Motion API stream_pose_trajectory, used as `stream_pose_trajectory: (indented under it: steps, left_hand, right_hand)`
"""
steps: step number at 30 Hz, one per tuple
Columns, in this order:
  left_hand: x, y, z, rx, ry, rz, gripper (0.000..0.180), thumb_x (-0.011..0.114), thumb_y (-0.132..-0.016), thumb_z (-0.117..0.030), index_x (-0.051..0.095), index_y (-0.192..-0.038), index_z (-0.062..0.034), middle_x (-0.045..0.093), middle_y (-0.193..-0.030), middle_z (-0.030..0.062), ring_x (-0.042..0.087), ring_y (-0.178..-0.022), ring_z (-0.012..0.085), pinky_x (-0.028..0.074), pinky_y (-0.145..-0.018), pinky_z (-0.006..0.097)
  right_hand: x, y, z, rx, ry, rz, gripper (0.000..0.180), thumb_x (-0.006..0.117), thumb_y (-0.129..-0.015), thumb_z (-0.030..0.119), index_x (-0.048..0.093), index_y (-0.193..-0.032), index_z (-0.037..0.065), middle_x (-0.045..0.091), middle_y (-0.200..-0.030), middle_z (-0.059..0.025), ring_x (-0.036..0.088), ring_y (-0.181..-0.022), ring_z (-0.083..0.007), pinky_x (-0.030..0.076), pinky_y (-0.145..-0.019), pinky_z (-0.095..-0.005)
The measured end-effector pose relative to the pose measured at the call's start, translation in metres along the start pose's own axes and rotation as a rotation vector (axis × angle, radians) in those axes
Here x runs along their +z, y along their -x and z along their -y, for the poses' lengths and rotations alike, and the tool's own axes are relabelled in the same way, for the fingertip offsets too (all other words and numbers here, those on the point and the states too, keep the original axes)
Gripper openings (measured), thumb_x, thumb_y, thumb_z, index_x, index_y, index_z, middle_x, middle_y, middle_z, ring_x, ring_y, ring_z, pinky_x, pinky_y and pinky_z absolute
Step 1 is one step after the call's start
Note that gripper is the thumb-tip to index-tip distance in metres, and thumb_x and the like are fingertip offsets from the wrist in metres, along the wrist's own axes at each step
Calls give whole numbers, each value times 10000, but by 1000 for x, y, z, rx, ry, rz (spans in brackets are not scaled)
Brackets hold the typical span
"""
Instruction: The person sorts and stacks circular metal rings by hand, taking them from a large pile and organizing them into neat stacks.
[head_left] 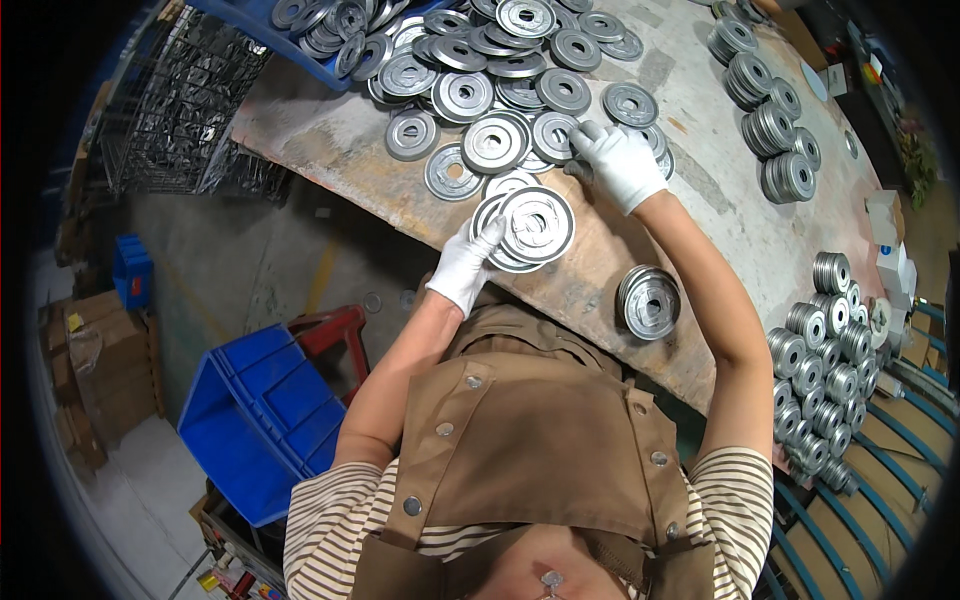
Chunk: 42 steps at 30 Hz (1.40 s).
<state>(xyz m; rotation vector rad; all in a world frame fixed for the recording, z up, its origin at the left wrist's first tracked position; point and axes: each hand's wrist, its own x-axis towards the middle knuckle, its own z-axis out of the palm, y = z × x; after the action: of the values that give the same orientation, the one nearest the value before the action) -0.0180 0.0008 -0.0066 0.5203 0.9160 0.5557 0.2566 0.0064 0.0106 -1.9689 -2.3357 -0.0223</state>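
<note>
Head view: left hand point(465, 262), white-gloved, has its grip clenched on a small stack of grey metal discs point(525, 228) at the worktop point(700, 230) edge; right hand point(620, 160), at two o'clock from it, presses its fingers on a loose disc point(556, 135) beside the disc heap point(480, 60); whether that grip grasps it I cannot tell.

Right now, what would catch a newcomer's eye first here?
The heap of grey metal discs spilling across the far side of the worn table. Next, the white-gloved hands: the left hand holds a small stack of discs at the near edge, the right hand reaches into the heap. Neat disc stacks stand at the right.
</note>
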Motion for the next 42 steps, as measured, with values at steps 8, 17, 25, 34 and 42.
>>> stream_pose_trajectory:
  steps: [8,17,25,34,42]
  left_hand:
    - [3,3,0,14,16,42,506,737,-874,-275,520,-1261,-32,628,-1160,74,635,-1034,177,551,-864,361]
    - [-4,9,-5,30,47,26,557,741,-869,-270,502,-1311,-30,618,-1198,77,624,-1068,191,532,-900,377]
    - [4,1,-6,31,-3,23,556,748,-864,-281,509,-1292,-17,618,-1194,65,617,-1061,176,515,-911,348]
    - [15,11,-7,106,-27,51,517,730,-881,-196,513,-1307,1,616,-1217,73,587,-1098,159,461,-960,318]
    - [15,16,-8,108,-45,67,521,722,-888,-211,508,-1311,4,608,-1231,80,586,-1109,162,459,-970,321]
  right_hand:
    - [1,-22,-4,-102,62,-13,508,630,-858,280,465,-1293,76,544,-1200,-129,635,-935,-312,530,-736,-427]
    - [-21,14,-11,633,-898,-430,285,673,-907,300,721,-1080,78,714,-871,-100,632,-625,-160,503,-596,-295]
    - [-55,81,28,944,-1696,-127,331,674,-911,207,649,-1146,-25,689,-848,-62,620,-604,-96,493,-534,-230]
    - [-49,95,38,941,-1681,-111,325,641,-938,287,682,-1048,-17,694,-835,-66,632,-610,-109,509,-546,-255]
    - [-53,99,40,916,-1847,-61,489,506,-991,454,648,-1032,-12,680,-747,-101,644,-586,-158,516,-530,-273]
